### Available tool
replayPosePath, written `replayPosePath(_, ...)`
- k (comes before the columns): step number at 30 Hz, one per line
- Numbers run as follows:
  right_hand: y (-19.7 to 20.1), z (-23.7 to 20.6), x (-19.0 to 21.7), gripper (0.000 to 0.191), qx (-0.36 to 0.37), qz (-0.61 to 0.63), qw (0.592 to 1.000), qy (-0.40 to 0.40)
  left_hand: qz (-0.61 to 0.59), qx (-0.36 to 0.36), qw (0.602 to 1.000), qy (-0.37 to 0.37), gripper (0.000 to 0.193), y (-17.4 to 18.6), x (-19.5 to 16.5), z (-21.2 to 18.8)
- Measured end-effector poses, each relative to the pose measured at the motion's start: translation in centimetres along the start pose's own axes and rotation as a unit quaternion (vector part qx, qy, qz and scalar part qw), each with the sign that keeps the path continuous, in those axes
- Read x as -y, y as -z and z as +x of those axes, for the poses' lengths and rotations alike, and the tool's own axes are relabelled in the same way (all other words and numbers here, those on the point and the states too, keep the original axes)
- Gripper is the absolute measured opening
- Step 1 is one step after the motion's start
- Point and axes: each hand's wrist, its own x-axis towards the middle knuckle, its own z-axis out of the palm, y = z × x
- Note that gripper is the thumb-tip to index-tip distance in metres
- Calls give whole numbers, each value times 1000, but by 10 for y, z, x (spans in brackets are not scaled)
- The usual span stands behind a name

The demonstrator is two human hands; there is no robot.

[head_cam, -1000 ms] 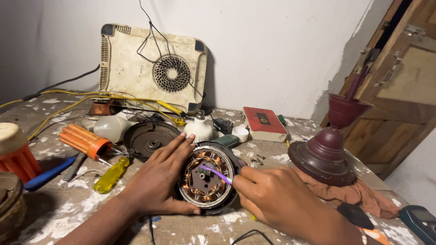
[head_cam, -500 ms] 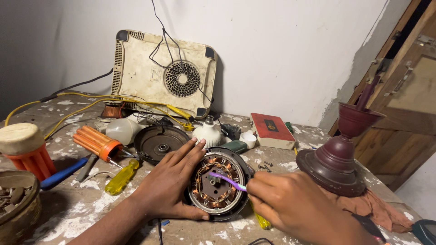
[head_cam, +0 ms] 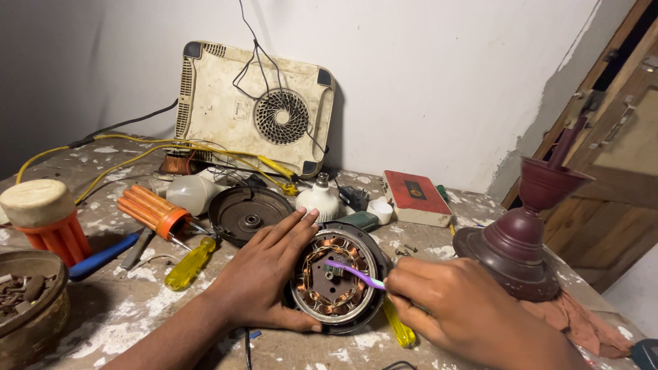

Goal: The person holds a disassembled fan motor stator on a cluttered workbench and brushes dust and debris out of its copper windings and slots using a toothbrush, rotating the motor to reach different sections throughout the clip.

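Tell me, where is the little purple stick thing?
The purple stick is low in the middle of the head view, held in the right hand. Its tip reaches over the copper coils of the round fan motor, which the left hand steadies.

A paint-flecked desk [head_cam: 137, 329] carried a round fan motor [head_cam: 334, 277] near its front edge; a dark round cover [head_cam: 248, 212], orange-handled screwdrivers [head_cam: 152, 209] and a yellow one [head_cam: 190, 264] lay left; a red box [head_cam: 415, 197] and maroon fan housing [head_cam: 515, 243] sat right.
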Motion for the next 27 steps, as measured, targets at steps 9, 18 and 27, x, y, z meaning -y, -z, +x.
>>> replayPosePath(9, -7, -7, -5, 23, 27, -48, 998, 0, -7, 3, 1000, 12, 139, 1, -1, -1)
replayPosePath(18, 2, -6, -1, 22, 4, -51, 997, -52, -9, 0, 1000, 19, 137, 0, 0, -3)
replayPosePath(27, -11, -7, -5, 19, 35, -59, 998, -3, -1, 0, 1000, 12, 137, 0, 0, -2)
